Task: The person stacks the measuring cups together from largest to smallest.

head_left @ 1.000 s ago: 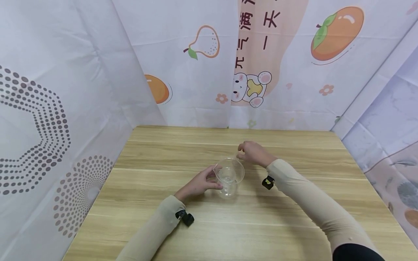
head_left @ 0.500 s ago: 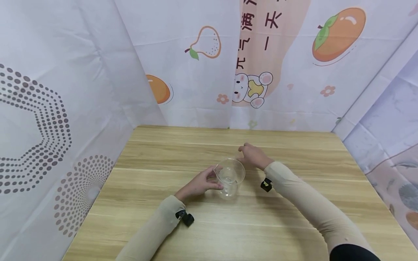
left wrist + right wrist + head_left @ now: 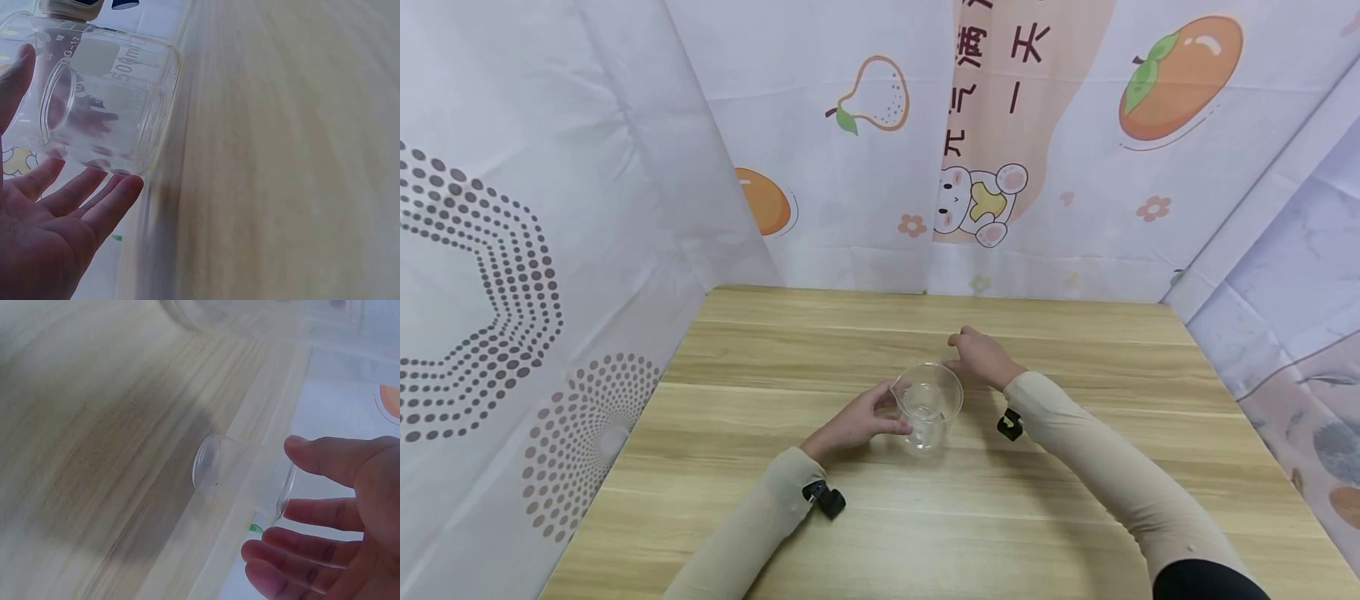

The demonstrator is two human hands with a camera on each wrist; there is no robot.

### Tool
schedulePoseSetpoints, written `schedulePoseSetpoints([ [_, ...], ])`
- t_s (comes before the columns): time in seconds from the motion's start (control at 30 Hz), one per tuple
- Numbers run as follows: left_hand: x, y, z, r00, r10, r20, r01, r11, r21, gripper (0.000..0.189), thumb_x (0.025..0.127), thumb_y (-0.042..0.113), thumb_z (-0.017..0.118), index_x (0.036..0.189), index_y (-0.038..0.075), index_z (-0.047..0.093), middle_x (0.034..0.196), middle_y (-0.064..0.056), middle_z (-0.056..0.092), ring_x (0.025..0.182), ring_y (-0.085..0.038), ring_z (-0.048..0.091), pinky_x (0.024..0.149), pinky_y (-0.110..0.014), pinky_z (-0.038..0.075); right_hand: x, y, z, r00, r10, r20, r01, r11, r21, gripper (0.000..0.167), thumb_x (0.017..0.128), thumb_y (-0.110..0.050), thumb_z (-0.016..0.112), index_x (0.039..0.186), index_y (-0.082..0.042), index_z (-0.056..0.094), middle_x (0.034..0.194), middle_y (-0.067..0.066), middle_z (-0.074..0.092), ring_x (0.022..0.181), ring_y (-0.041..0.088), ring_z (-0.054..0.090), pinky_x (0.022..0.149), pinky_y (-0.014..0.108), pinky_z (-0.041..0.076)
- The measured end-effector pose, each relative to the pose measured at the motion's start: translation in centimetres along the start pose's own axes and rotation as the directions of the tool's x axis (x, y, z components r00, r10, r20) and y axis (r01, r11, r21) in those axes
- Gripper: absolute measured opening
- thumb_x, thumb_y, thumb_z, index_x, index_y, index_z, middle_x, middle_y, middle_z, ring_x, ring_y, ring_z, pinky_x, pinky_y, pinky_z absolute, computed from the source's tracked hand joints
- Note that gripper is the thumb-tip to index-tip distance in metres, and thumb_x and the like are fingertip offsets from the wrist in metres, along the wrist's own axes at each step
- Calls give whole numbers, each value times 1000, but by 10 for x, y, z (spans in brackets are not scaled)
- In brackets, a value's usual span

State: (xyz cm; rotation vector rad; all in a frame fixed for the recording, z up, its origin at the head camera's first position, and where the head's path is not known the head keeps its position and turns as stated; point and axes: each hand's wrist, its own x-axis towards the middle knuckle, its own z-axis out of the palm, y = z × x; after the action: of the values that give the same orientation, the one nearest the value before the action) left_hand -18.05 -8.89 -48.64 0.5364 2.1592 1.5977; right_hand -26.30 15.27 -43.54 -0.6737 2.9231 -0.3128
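Note:
A clear glass beaker [image 3: 929,421] stands upright on the table, and my left hand [image 3: 852,423] grips its left side with the thumb in front. In the left wrist view the beaker [image 3: 119,94] bears a 500 ml mark, and a smaller glass ring [image 3: 57,106] shows within its outline. My right hand [image 3: 985,358] is behind and right of the beaker. The right wrist view shows its thumb and index finger [image 3: 319,512] pinching the rim of a small clear beaker [image 3: 240,472]. That small beaker's base is close over the wood; from the head view it is mostly hidden.
The wood-grain table [image 3: 760,517] extends around both hands. A patterned cloth [image 3: 820,200] hangs right behind its back edge, with more cloth on the left and right sides. Small black cameras [image 3: 824,500] sit on both wrists.
My right hand has turned slightly and its wrist has shifted a little left, with the fingers reaching further past the beaker's rim. The left hand and the large beaker stay in place.

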Motion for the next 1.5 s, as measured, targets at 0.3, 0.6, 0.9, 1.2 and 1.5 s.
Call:
schedulePoseSetpoints([
  [0.3, 0, -1, -1, 1000, -7, 2, 7, 1000, -6, 75, 83, 22, 78, 147, 12, 40, 151, -7, 45, 137, -26, 46, 117, -45, 35, -3, 1, -5, 999, -45, 5, 45, 998, 39, 41, 86, -15, 70, 121, 5, 63, 105, 20, 59, 82, 25, 59, 80, 42, 55],
  [0.6, -1, 0, -1, 1000, -11, 7, 11, 1000, -20, 76, 84, 22, 78, 148, 13, 39, 151, -7, 45, 137, -27, 47, 116, -45, 36, -5, 4, -5, 1000, -7, -5, 7, 997, 75, 41, 87, -16, 69, 120, 7, 62, 109, 23, 59, 91, 32, 61, 84, 47, 54],
  [0.9, 0, -1, -1, 1000, -11, 4, 11, 1000, -20, 75, 84, 21, 77, 148, 13, 39, 150, -7, 47, 136, -26, 47, 115, -46, 37, -5, 4, -5, 996, 89, -19, -88, 996, 13, 51, 88, -36, 69, 110, 10, 65, 109, 26, 68, 100, 40, 66, 87, 49, 56],
  [1.2, 0, -2, -1, 1000, -18, 4, 18, 1000, -6, 74, 84, 21, 77, 148, 14, 39, 150, -6, 47, 136, -26, 47, 116, -46, 36, -3, 5, -3, 997, 81, -5, -80, 996, 37, 44, 88, -27, 66, 113, 10, 65, 114, 26, 67, 107, 41, 64, 92, 51, 54],
  [1.5, -1, 0, -1, 1000, -12, 7, 12, 1000, -13, 75, 84, 23, 77, 148, 12, 39, 150, -8, 47, 136, -27, 47, 115, -46, 37, -5, 7, -4, 999, 29, -22, -28, 999, 31, 40, 83, -17, 65, 112, 10, 65, 109, 25, 66, 102, 41, 63, 90, 50, 54],
])
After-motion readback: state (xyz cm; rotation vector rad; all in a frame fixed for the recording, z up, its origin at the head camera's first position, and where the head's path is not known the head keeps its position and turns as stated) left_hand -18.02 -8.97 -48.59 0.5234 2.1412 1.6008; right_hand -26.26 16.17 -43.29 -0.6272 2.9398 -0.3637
